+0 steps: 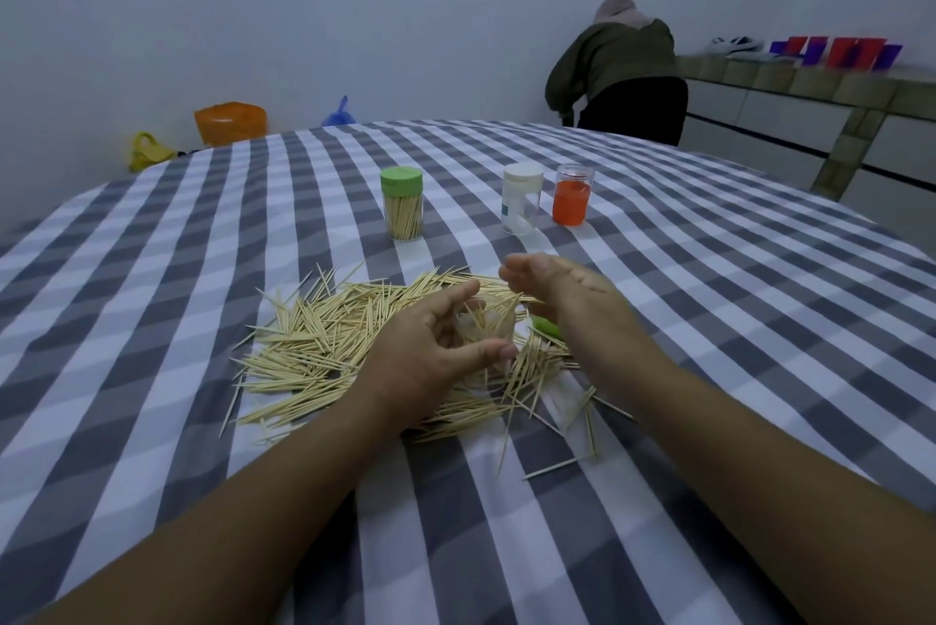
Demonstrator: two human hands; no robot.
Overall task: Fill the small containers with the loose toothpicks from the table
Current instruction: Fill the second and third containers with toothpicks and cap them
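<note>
A wide pile of loose toothpicks (324, 346) lies on the checked tablecloth in front of me. My left hand (430, 351) grips a small clear container (489, 333) standing open in the pile, thumb and fingers curled round it, with a few toothpicks sticking up inside. My right hand (552, 282) hovers just above and to the right of the container's mouth, fingers loosely curled, and I see nothing gripped in it. A green lid (547, 328) lies partly hidden beside my right wrist.
Farther back stand a green-lidded container full of toothpicks (401, 211), a white-lidded clear container (521, 199) and an orange-tinted container (573, 195). A person (618, 72) bends over beyond the table's far right edge, by a tiled counter (810, 87).
</note>
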